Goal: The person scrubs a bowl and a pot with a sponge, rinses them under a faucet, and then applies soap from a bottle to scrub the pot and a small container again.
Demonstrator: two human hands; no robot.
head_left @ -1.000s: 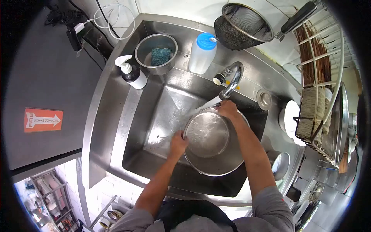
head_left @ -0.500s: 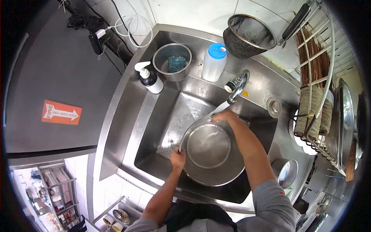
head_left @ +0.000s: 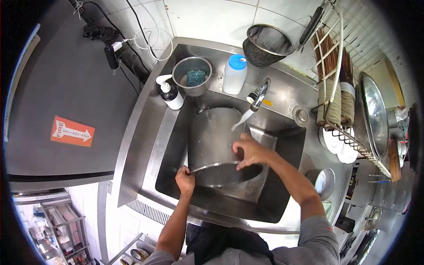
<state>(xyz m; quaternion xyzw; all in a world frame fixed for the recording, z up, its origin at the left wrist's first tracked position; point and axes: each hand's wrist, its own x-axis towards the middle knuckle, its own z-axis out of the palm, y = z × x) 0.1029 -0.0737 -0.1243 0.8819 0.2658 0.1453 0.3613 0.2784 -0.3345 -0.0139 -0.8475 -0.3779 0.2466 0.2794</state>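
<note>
Head view: big steel pot [head_left: 214, 137] tipped on its side in the sink [head_left: 282, 194], mouth toward 6 o'clock. Left hand [head_left: 185, 181] clenched on the rim at about 8 o'clock. Right hand [head_left: 251, 152] at about 4 o'clock – half open, fingers and thumb curved apart, thumb by the rim; contact hard to tell. Faucet [head_left: 261, 95] at 1–2 o'clock of the pot, water running from it. Pump bottle [head_left: 172, 98] at 10–11 o'clock, steel bowl [head_left: 194, 90] at 11 – sponge [head_left: 196, 78] inside – and blue-lidded bottle [head_left: 235, 79] between 12 and 1.
</note>
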